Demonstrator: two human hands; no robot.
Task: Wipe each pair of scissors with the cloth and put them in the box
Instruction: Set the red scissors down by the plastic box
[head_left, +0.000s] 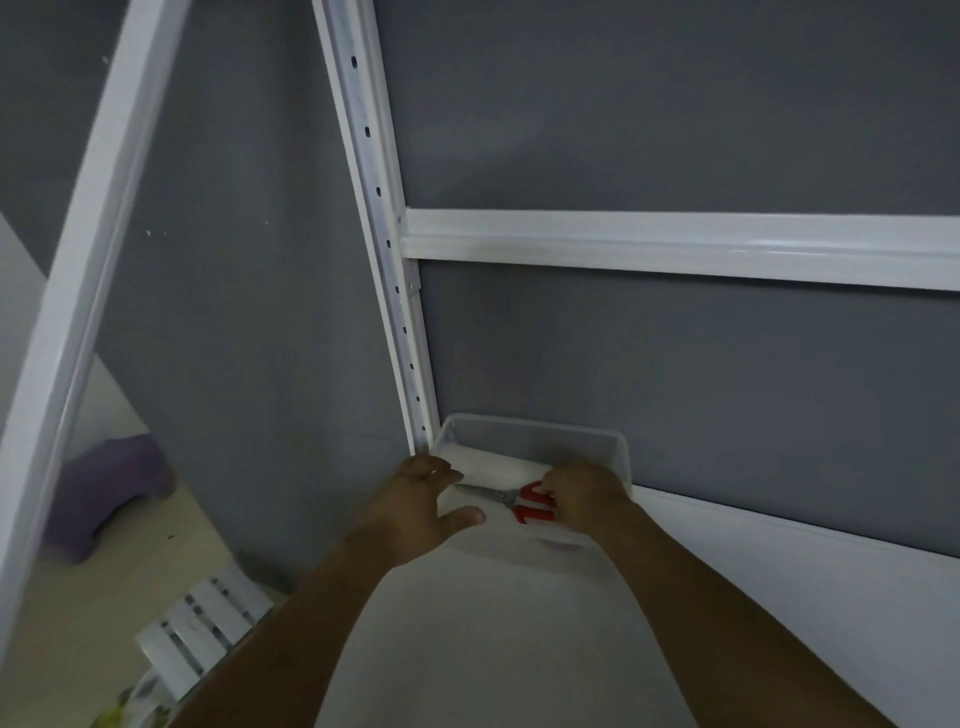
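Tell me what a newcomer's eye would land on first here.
The red-handled scissors stand out most, gripped by the right hand at the clear box in the back corner of the shelf. The left hand lies at the box's left rim. Next comes the white slotted post rising from that corner against the grey wall.

Your scissors (511, 500) — red handles, steel blades closed together — sit nearly flat, low inside the box (621, 457), tips pointing left, handles gripped in your right hand (582, 499). The box — clear plastic, open-topped — stands in the shelf's (519, 649) back corner.
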